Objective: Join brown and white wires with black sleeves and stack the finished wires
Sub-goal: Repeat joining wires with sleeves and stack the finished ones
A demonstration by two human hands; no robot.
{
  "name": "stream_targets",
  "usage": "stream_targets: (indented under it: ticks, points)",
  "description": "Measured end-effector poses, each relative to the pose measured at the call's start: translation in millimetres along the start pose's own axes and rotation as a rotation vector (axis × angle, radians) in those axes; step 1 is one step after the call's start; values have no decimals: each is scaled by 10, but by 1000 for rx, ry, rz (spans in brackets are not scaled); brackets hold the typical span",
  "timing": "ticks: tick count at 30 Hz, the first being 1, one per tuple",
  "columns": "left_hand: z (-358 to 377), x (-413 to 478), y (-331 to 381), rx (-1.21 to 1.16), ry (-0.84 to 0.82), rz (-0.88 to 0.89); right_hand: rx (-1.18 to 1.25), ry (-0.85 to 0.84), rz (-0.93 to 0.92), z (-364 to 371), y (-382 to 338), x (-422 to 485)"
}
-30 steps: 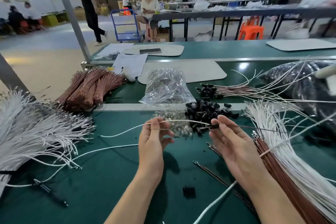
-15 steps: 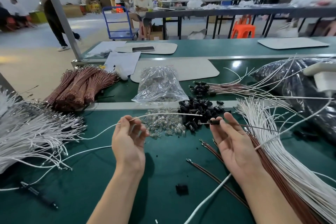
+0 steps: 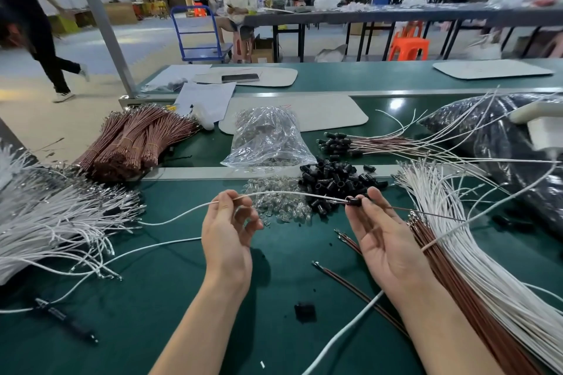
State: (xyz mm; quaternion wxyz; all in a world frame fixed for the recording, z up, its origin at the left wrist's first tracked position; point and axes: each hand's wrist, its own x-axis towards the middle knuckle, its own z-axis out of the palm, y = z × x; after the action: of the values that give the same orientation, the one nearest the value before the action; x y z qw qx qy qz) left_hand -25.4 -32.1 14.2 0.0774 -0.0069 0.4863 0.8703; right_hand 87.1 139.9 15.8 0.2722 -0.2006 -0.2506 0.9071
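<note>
Left hand (image 3: pixel 227 234): raised above the counter (image 3: pixel 152 329), forearm coming up from the lower edge; thumb and forefinger pinch a white wire (image 3: pixel 283 194), the other fingers curled loosely below.
Right hand (image 3: pixel 384 240): palm turned towards the camera, thumb and forefinger tips pinching a black sleeve (image 3: pixel 353 201); the remaining fingers are relaxed.
White wire: spans the gap between both hands, its right end at the sleeve's mouth.
Brown wire (image 3: pixel 426 212): runs from the sleeve's far side off to the right.
Loose sleeves (image 3: pixel 335 179): heaped just beyond the hands.
Finished wires (image 3: pixel 380 143): stacked further back, sleeved ends pointing left.
Wire bundles (image 3: pixel 457 237): white and brown, fanned beside the right forearm.
</note>
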Motion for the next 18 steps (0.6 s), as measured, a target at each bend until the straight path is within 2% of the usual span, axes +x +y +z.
stream_targets:
  ticks: [4, 10, 13, 18]
  points:
    - [-1, -3, -47, 69, -9, -4, -1, -6, -11, -7, 13, -4]
    - [24, -9, -147, 390, -17, 146, 12, 37, -67, -47, -10, 27]
    - [14, -1, -134, 345, -39, 105, -27, 49, -105, -50, -11, 29]
    - [6, 18, -72, 61, -39, -98, -79, 33, -106, -31, 10, 1]
